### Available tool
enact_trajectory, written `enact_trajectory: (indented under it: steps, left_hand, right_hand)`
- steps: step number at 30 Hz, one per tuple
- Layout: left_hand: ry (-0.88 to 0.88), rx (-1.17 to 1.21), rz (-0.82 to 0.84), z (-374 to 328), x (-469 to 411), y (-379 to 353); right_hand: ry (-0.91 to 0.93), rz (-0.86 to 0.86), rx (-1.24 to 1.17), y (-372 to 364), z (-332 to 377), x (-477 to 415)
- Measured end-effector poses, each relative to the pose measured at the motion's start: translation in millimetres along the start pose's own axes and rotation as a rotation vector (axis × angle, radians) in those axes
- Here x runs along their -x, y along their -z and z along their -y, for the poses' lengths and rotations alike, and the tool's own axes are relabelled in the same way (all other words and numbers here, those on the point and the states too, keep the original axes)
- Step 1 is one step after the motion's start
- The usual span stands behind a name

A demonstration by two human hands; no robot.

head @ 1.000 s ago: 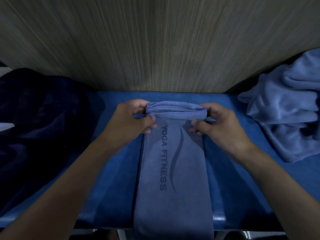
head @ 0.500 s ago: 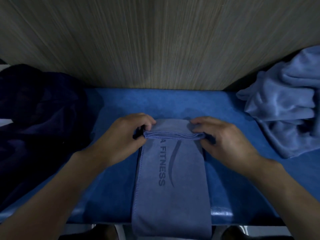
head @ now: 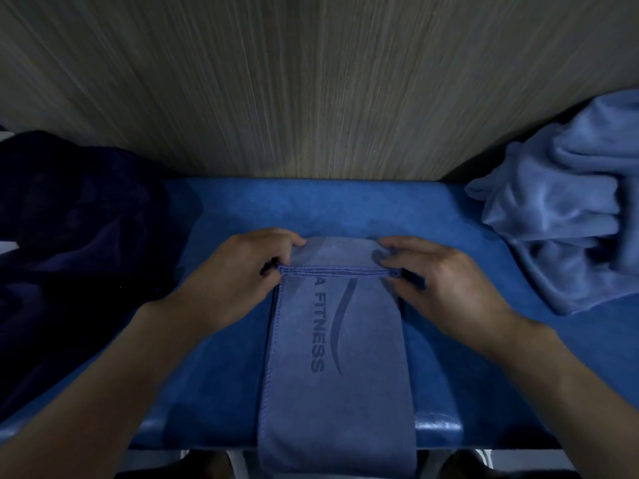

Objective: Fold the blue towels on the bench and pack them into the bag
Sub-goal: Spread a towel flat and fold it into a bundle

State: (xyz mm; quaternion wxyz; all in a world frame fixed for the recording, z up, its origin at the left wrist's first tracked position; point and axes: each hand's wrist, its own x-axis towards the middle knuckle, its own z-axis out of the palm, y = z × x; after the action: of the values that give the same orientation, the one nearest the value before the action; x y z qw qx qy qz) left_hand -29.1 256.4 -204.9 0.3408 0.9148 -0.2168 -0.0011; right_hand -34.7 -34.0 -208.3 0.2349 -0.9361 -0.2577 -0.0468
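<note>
Pinching the turned-over end of the long blue towel (head: 339, 340) between left hand (head: 242, 274) and right hand (head: 439, 285), fingers closed on its two corners, hem squared over the strip lying on the table (head: 466, 357) toward the body, presumably for an even fold

Both forearms (head: 114, 385) bare, no sleeves or jewellery.
</note>
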Motion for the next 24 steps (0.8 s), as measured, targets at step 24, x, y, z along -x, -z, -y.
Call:
enact_trajectory:
  steps: [24]
  left_hand:
    - [0.207, -0.142, 0.155, 0, -5, 1]
  right_hand:
    - [-0.336, 0.149, -0.198, 6, 7, -6]
